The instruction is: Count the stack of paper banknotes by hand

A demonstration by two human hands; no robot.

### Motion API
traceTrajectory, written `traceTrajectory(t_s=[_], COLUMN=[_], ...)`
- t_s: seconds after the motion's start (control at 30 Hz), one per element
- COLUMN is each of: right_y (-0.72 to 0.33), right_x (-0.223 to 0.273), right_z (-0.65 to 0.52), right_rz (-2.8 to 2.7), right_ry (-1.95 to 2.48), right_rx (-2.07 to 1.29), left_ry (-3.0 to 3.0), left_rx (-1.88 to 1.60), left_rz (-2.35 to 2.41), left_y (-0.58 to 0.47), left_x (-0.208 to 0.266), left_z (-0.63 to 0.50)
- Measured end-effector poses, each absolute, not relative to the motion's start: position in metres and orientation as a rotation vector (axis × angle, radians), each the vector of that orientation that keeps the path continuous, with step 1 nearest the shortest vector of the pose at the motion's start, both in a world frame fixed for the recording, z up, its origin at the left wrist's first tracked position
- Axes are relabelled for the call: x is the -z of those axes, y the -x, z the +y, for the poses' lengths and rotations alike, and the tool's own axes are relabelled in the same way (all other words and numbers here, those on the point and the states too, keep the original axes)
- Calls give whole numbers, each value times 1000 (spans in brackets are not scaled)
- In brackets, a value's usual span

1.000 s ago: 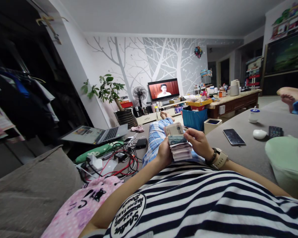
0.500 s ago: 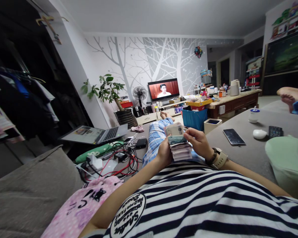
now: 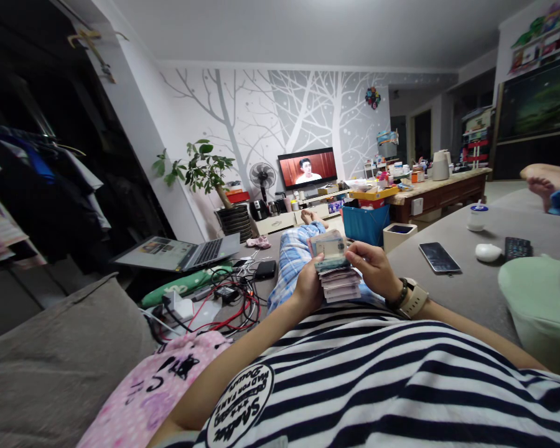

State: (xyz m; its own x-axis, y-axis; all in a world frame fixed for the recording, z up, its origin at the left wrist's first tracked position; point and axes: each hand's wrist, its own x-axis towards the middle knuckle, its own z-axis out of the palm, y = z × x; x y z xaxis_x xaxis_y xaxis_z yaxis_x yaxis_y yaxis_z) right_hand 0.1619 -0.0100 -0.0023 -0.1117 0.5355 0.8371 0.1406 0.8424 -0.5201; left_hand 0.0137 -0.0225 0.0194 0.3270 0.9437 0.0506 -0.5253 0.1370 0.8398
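A stack of banknotes (image 3: 340, 281) is held above my lap, its lower ends fanned in layers toward my striped shirt. My left hand (image 3: 309, 285) is wrapped round the stack's left side, the thumb lying on the top notes. At the upper right edge, my right hand (image 3: 372, 264) pinches a banknote between thumb and fingers. The upper notes are greenish and pale and stand up toward the legs in blue checked trousers (image 3: 293, 249). A watch with a light strap (image 3: 414, 300) and a dark bracelet sit on my right wrist.
Left of my legs lie tangled cables (image 3: 242, 305), a power bank (image 3: 266, 269) and an open laptop (image 3: 182, 252). On the right are a phone (image 3: 439, 257), a white mouse (image 3: 488, 252), a remote (image 3: 518, 248) and a green container (image 3: 536, 292). Another person's bare foot (image 3: 540, 186) is at the far right.
The top notes have shifted; a greenish note now shows more behind the left thumb, which has come up onto the front of the notes. Both hands stay in nearly the same place.
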Motion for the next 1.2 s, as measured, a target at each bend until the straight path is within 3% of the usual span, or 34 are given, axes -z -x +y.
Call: traceTrajectory(t_s=[0.53, 0.87, 1.2], right_y=[-163, -162, -163], right_x=[0, 5, 10], right_z=[-11, 11, 20], right_rz=[-1746, -1464, -1509], right_ry=[477, 826, 875], right_rx=[-411, -322, -375], left_ry=[-834, -847, -861], left_rx=[-1248, -1220, -1221], left_rz=[591, 604, 608], left_y=[-14, -13, -17], left_x=[-19, -15, -15], left_z=[-18, -20, -19])
